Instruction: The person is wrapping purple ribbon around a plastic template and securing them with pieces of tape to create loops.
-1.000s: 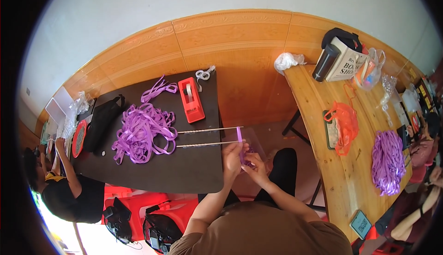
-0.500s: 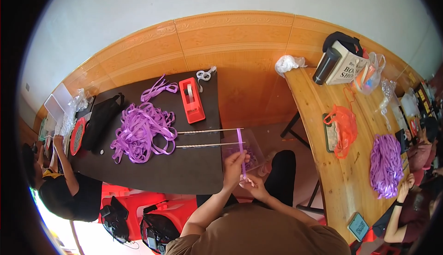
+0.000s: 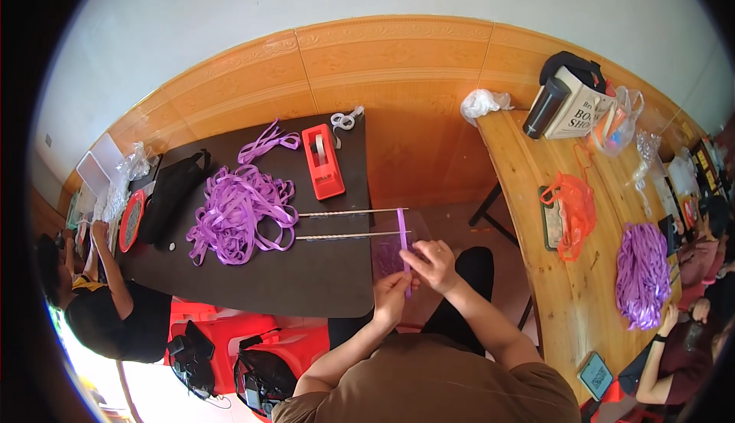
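Note:
A narrow purple ribbon [image 3: 403,228] runs down from two thin rods [image 3: 352,235] that jut out past the black table's right edge. My left hand [image 3: 392,298] pinches its lower part in front of my lap. Just above, my right hand [image 3: 433,264] has its bent thumb and fingers closed at the same strip. A short end hangs below the left fingers. On the table lies a tangled heap of purple ribbon [image 3: 241,216], with the rods' far ends beside it.
A red tape dispenser [image 3: 323,163], scissors [image 3: 347,119] and a black pouch [image 3: 174,197] are on the black table [image 3: 306,285]. Beneath the rods is a clear bin [image 3: 387,254]. The wooden table [image 3: 528,193] at right bears a ribbon bundle [image 3: 642,276] and phones. People sit at both sides.
My right hand has risen from below my left hand to the ribbon above it. My left hand has slid lower and slightly right along the strip.

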The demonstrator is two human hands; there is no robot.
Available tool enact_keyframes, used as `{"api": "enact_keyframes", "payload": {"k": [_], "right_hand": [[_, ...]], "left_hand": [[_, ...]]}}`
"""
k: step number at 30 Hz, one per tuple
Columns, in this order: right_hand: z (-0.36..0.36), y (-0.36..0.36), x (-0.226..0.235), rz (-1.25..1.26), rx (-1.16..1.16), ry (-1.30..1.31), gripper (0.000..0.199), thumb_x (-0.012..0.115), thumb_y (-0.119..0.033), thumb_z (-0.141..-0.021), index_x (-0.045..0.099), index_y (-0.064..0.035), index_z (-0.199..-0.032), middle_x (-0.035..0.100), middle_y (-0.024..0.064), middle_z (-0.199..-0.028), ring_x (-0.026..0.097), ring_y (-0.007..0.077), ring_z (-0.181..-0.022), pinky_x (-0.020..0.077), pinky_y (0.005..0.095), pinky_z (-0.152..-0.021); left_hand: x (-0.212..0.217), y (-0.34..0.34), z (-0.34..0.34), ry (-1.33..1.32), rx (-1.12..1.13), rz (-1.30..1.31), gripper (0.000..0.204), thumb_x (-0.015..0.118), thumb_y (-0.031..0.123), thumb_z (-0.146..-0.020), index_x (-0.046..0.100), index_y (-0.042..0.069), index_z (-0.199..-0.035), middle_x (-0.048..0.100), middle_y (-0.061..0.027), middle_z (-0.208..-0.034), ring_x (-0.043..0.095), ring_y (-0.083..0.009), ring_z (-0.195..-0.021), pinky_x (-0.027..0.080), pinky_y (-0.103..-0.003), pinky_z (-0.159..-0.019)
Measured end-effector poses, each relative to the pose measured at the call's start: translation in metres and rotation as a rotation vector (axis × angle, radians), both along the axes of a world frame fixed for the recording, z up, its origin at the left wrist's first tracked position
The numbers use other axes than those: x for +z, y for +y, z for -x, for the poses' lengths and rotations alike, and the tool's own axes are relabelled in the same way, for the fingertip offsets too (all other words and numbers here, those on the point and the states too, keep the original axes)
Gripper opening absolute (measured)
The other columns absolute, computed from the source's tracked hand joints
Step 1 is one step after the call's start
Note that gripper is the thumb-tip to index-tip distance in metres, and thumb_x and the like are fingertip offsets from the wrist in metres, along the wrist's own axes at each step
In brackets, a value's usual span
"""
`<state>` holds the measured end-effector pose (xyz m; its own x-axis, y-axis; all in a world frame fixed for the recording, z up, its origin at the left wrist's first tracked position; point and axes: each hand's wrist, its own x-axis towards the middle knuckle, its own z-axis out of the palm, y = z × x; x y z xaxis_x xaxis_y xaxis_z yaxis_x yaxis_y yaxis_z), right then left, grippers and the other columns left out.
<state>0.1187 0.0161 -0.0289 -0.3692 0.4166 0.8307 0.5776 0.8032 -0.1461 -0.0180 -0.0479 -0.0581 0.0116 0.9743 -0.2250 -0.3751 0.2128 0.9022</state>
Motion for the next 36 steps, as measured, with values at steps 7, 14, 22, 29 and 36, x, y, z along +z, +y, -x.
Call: {"api": "enact_keyframes", "payload": {"k": [7, 14, 22, 29, 36], "right_hand": [[0.0, 0.004, 0.009, -0.157, 0.087, -0.225, 0.036, 0.066, -0.01, -0.065, 0.065, -0.001, -0.099, 0.054, 0.0055, -0.088, 0.05, 0.0141, -0.06, 0.0362, 0.0268, -0.051], [0.008, -0.001, 0.027, -0.221, 0.039, -0.121, 0.035, 0.073, -0.008, -0.066, 0.063, 0.0012, -0.098, 0.052, 0.0061, -0.085, 0.048, 0.0135, -0.056, 0.0336, 0.0263, -0.047], [0.006, -0.003, 0.029, -0.195, 0.031, -0.115, 0.036, 0.074, -0.01, -0.065, 0.064, 0.0009, -0.098, 0.051, 0.0051, -0.081, 0.048, 0.0138, -0.055, 0.0336, 0.0261, -0.046], [0.005, -0.006, 0.021, -0.167, 0.003, -0.11, 0.043, 0.077, -0.01, -0.061, 0.063, -0.0028, -0.102, 0.051, 0.0031, -0.082, 0.048, 0.0132, -0.054, 0.0317, 0.0268, -0.047], [0.01, -0.001, 0.043, -0.095, 0.078, -0.053, 0.036, 0.072, -0.009, -0.067, 0.062, -0.0004, -0.101, 0.053, 0.0064, -0.081, 0.051, 0.0156, -0.055, 0.0354, 0.0284, -0.045]], "left_hand": [[0.015, -0.028, 0.007, 0.136, -0.084, -0.047, 0.02, 0.053, 0.012, -0.092, 0.065, -0.004, -0.095, 0.065, -0.0047, -0.077, 0.057, -0.0076, -0.071, 0.046, -0.021, -0.069], [0.025, -0.037, 0.012, 0.043, -0.224, -0.089, 0.02, 0.052, 0.013, -0.093, 0.065, -0.003, -0.098, 0.064, -0.003, -0.079, 0.056, -0.0066, -0.072, 0.047, -0.021, -0.07], [0.03, -0.034, 0.011, 0.037, -0.262, -0.117, 0.02, 0.053, 0.014, -0.093, 0.065, -0.002, -0.099, 0.064, -0.0024, -0.079, 0.056, -0.006, -0.072, 0.047, -0.02, -0.068], [0.042, -0.036, 0.013, 0.051, -0.32, -0.043, 0.021, 0.055, 0.017, -0.092, 0.065, -0.001, -0.097, 0.064, -0.0013, -0.079, 0.057, -0.0047, -0.071, 0.047, -0.019, -0.065], [0.049, -0.038, 0.014, -0.054, -0.26, -0.201, 0.021, 0.054, 0.019, -0.093, 0.066, 0.003, -0.098, 0.064, -0.001, -0.081, 0.057, -0.0051, -0.071, 0.049, -0.019, -0.064]]}}
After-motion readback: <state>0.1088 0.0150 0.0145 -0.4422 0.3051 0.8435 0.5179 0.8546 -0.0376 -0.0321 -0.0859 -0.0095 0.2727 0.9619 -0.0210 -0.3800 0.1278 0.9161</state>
